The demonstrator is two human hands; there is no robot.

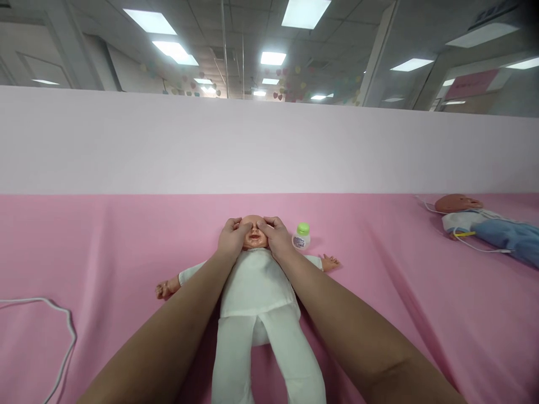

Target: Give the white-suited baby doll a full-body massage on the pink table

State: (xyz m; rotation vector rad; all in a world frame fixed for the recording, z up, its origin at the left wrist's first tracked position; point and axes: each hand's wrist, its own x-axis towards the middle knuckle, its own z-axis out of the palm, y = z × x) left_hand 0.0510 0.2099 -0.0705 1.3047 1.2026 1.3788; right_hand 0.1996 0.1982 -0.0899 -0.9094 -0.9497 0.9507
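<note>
A pink sheet (113,241) covers the work surface I'm looking down on, with a white cable (74,338) looping across its near left corner. Closest to me, the baby doll (260,283) lies on its back in white clothes, legs toward me, head at the far end, between my two forearms. My left hand (231,238) and right hand (278,235) grasp that head from either side, fingers curved along it, thumbs laid over the eye area. The face is small from here, so I can't tell whether the thumbs press or merely rest. To do this well, I'd judge, both thumbs want matching, light contact with the soft pads, the palms steadying the head so it doesn't roll, and the nose and mouth left uncovered. Just beyond the right hand, apart from it, stands a small bottle with a green cap (301,238); I'd mind it when spreading the fingers. Well off to the right lies a second doll in blue and white (501,227), and behind everything runs a white partition (269,148) beneath ceiling lights (306,13).
</note>
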